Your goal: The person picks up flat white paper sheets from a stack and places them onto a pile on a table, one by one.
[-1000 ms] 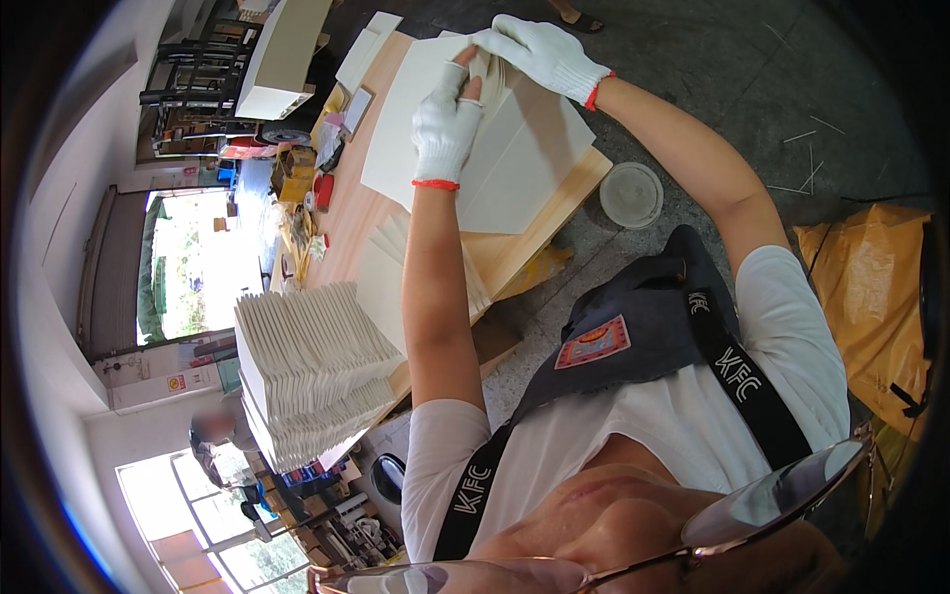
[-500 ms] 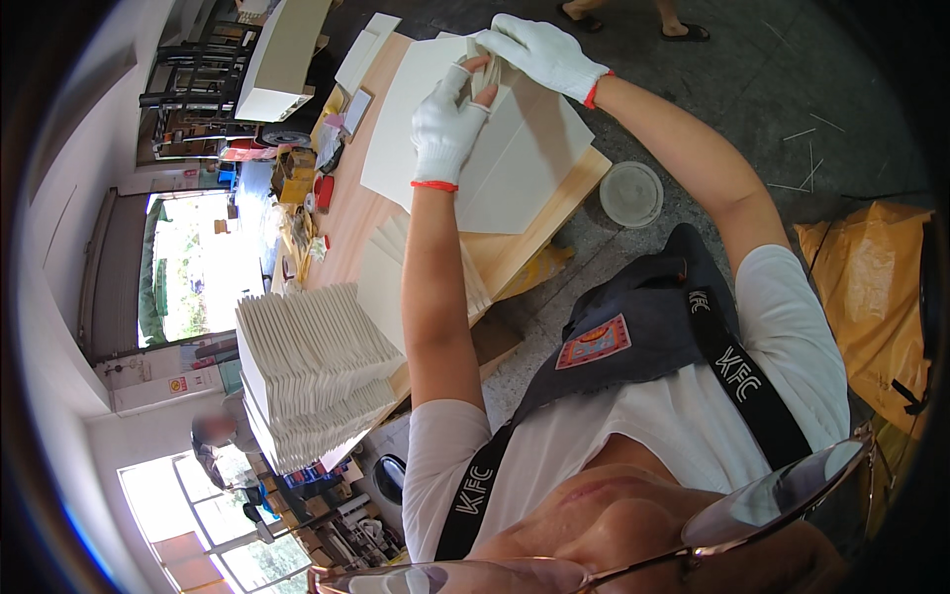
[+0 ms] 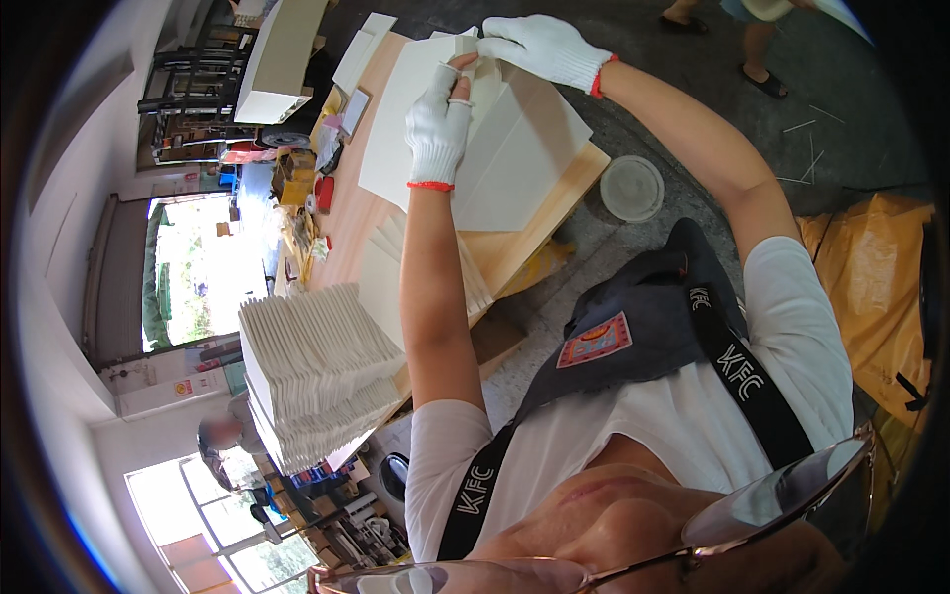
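My left hand (image 3: 438,134), in a white knit glove with a red cuff and bare fingertips, closes on a narrow folded edge of a white cardboard sheet (image 3: 529,148). My right hand (image 3: 549,51), gloved the same way, has its fingertips at the far end of that folded edge, close beside the left fingers. Its thumb and forefinger appear to pinch the card there, partly hidden. The creased sheet lies on the far part of a light wooden table (image 3: 579,183), its corner near the table's edge.
Left of my left forearm stands a tall stack of folded white card pieces (image 3: 322,366). Small tools and boxes, among them a red item (image 3: 324,193), lie along the table's far left side. A round tub (image 3: 631,190) and yellow bags (image 3: 871,287) stand on the floor. People are nearby.
Both hands have shifted slightly; my left hand moved a little left and down along the folded edge, which now sits flatter and more squared. A passer-by's legs moved at the upper right.
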Motion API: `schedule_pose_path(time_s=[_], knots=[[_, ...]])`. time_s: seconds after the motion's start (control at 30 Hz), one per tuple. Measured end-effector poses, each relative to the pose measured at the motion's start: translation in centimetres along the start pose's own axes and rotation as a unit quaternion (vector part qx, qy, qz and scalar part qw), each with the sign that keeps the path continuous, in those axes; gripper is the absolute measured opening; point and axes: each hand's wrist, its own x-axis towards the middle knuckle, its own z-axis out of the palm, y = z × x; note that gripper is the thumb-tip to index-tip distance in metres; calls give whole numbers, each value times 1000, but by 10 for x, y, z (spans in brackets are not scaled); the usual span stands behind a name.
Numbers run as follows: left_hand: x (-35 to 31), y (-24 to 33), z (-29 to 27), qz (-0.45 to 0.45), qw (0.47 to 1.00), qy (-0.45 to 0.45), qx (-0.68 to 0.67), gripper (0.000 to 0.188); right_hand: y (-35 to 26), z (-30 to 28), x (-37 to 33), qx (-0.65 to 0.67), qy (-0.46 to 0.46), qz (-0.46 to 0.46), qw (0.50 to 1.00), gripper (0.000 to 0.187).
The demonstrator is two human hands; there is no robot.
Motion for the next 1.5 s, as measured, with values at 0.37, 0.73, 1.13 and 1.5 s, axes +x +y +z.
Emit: schedule_pose_path(time_s=[0.37, 0.73, 1.13, 1.5], knots=[[3, -9, 6, -61, 997, -41, -18, 43, 6, 17, -5, 34, 59, 40, 997, 42], [2, -8, 5, -12, 1000, -22, 8, 43, 7, 17, -5, 32, 58, 35, 997, 44], [0, -8, 10, 81, 990, 50, 106, 46, 0, -12, -16, -158, -21, 87, 983, 48], [13, -2, 13, 37, 983, -14, 178, 30, 4, -10, -9, -240, 27, -123, 963, 36]])
